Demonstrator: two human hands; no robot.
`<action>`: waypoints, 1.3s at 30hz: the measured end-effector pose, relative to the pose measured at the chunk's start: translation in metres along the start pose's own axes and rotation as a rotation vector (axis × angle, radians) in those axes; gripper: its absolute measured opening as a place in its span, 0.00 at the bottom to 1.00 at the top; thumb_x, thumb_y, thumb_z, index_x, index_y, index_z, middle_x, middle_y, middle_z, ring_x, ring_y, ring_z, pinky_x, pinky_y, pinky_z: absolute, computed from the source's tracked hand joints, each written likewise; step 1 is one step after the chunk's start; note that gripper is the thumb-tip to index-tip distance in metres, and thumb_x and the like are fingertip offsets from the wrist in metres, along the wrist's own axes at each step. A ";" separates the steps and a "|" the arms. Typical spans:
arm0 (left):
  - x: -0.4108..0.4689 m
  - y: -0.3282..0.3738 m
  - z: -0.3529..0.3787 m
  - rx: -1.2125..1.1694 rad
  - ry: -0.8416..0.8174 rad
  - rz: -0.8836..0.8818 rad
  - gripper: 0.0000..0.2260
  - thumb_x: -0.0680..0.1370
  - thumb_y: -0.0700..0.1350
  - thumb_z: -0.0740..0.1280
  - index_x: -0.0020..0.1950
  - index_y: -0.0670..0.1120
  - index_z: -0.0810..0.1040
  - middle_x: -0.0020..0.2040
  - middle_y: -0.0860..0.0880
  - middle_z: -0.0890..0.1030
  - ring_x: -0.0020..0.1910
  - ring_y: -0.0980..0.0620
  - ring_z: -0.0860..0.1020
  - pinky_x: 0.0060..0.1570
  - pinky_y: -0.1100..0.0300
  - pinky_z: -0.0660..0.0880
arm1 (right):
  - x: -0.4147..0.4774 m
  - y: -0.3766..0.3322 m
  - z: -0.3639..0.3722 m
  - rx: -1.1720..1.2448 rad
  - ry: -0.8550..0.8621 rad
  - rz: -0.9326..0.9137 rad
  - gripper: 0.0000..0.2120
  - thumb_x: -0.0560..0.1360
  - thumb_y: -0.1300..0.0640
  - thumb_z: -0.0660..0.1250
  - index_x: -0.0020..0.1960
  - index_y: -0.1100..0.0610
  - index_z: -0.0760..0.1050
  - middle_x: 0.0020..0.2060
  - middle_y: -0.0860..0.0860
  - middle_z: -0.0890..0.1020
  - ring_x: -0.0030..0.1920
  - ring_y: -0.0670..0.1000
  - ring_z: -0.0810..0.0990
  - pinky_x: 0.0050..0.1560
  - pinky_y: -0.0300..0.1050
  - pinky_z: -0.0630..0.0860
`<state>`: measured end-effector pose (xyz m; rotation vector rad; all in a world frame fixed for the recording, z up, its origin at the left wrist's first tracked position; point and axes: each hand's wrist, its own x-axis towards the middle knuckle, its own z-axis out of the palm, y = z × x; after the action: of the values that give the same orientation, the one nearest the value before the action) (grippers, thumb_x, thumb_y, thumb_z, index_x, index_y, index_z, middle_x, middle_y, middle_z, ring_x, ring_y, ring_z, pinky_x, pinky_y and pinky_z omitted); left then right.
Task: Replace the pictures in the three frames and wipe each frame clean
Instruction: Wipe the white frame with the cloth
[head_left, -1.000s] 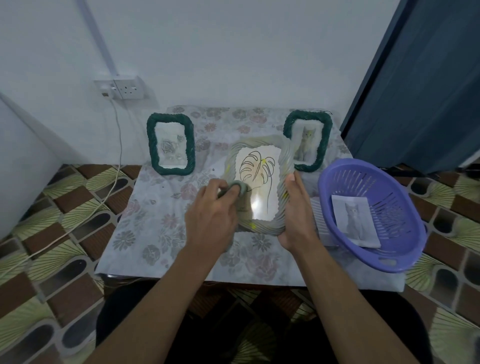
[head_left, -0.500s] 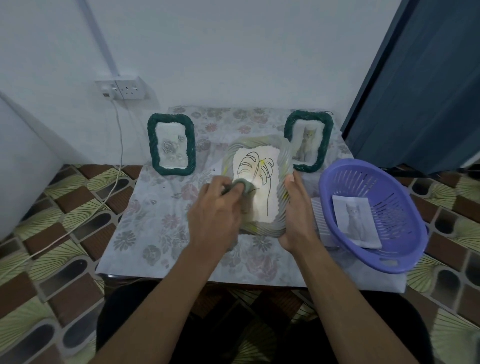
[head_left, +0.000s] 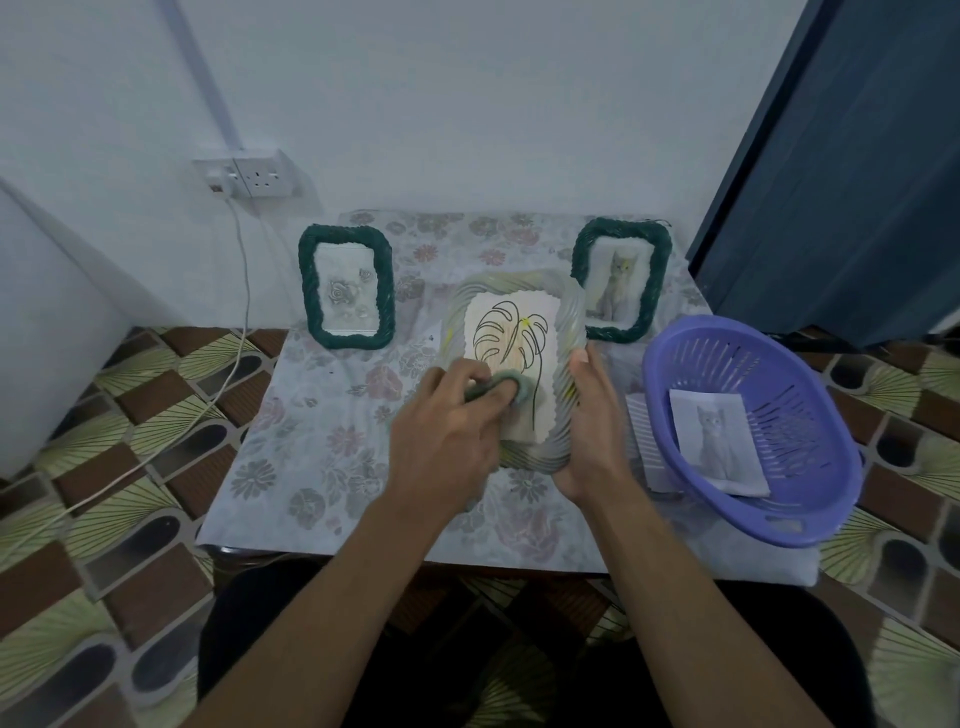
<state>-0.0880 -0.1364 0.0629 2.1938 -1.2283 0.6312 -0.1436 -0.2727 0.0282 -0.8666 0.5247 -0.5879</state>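
Note:
A pale twisted-rim frame with a leaf line drawing stands tilted at the table's middle. My right hand grips its right edge. My left hand presses a small green cloth against the lower left of the glass. Two dark green rope frames stand upright at the back: the left frame shows roses, the right frame shows a cat.
A purple plastic basket sits at the table's right edge with a loose cat picture inside. The small table has a floral cover. A wall socket with a trailing white cable is at back left.
My left hand has slid the cloth from the frame's left rim rightward onto the glass. The frame has tipped slightly more upright.

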 end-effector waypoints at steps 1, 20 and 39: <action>0.002 -0.003 -0.001 0.014 0.025 -0.031 0.13 0.76 0.43 0.61 0.52 0.47 0.85 0.50 0.47 0.80 0.42 0.46 0.75 0.34 0.63 0.66 | 0.000 -0.002 0.001 0.010 -0.010 0.003 0.31 0.78 0.44 0.65 0.77 0.52 0.63 0.70 0.58 0.75 0.68 0.62 0.75 0.65 0.67 0.73; 0.029 -0.023 -0.023 -1.078 0.267 -0.890 0.08 0.84 0.49 0.59 0.53 0.54 0.78 0.48 0.52 0.83 0.49 0.54 0.83 0.49 0.55 0.79 | -0.004 0.003 -0.009 0.031 -0.050 0.142 0.27 0.81 0.44 0.61 0.79 0.45 0.60 0.73 0.52 0.72 0.71 0.57 0.73 0.69 0.66 0.70; 0.022 0.002 0.022 0.062 -0.160 -0.338 0.21 0.80 0.57 0.51 0.67 0.51 0.71 0.70 0.49 0.67 0.65 0.43 0.62 0.62 0.39 0.63 | -0.021 -0.013 0.009 -0.116 -0.058 0.029 0.22 0.84 0.52 0.59 0.77 0.51 0.64 0.72 0.49 0.73 0.70 0.51 0.74 0.73 0.55 0.69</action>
<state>-0.0763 -0.1655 0.0612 2.4674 -0.8887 0.3660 -0.1566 -0.2603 0.0483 -0.9813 0.5218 -0.5077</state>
